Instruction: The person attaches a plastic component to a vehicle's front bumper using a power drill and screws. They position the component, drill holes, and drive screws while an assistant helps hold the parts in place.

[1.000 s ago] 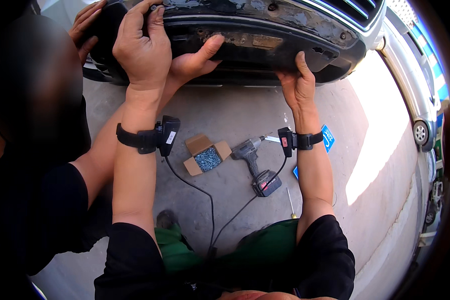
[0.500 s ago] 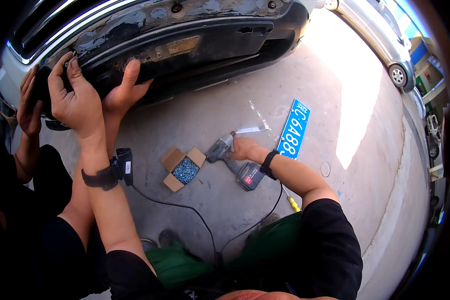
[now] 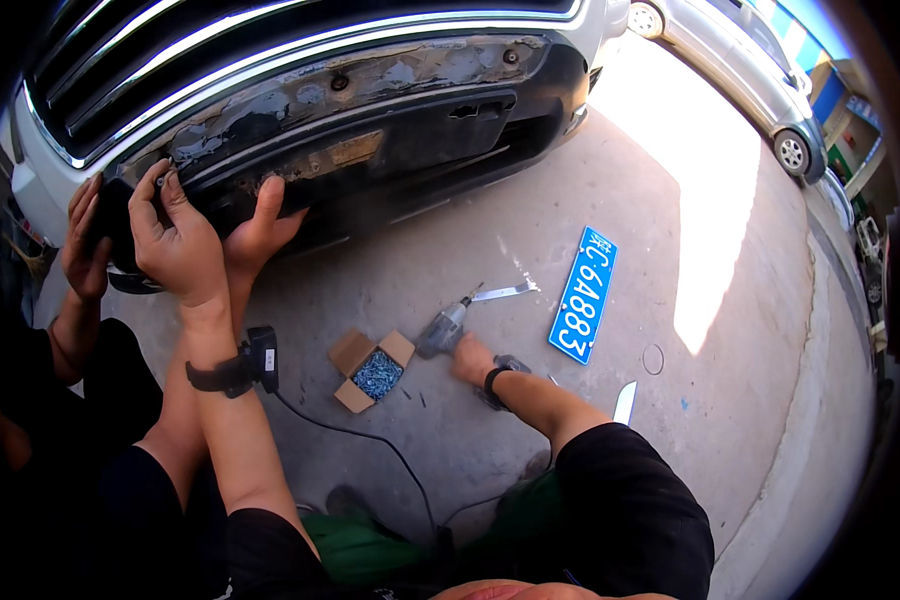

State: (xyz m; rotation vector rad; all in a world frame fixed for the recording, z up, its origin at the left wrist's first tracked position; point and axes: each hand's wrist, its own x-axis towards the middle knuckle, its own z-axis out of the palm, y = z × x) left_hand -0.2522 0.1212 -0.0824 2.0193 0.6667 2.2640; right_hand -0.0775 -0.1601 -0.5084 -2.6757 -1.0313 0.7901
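Observation:
My left hand [image 3: 177, 245] is raised at the left end of the car's front bumper [image 3: 420, 150], its thumb and forefinger pinched on a small metal piece that looks like a screw. Down on the floor, my right hand [image 3: 473, 360] is wrapped round the handle of a grey and black cordless drill [image 3: 440, 332], whose bit points away from me. Just left of the drill, an open cardboard box [image 3: 354, 397] holds many bluish screws [image 3: 378, 376]. Another person's hands, one [image 3: 88, 245] left of mine and one [image 3: 260, 235] right of it, are against the bumper.
A blue number plate [image 3: 583, 295] lies on the concrete to the right. Near the drill's tip is a thin pale strip [image 3: 505, 292], and another pale strip [image 3: 625, 402] lies beside my right arm. A silver car [image 3: 740, 60] stands at the far right.
My right hand has shifted from beside the drill's front onto its handle, and the drill has turned slightly. My left hand still pinches at the bumper. The view has tilted up, showing more grille.

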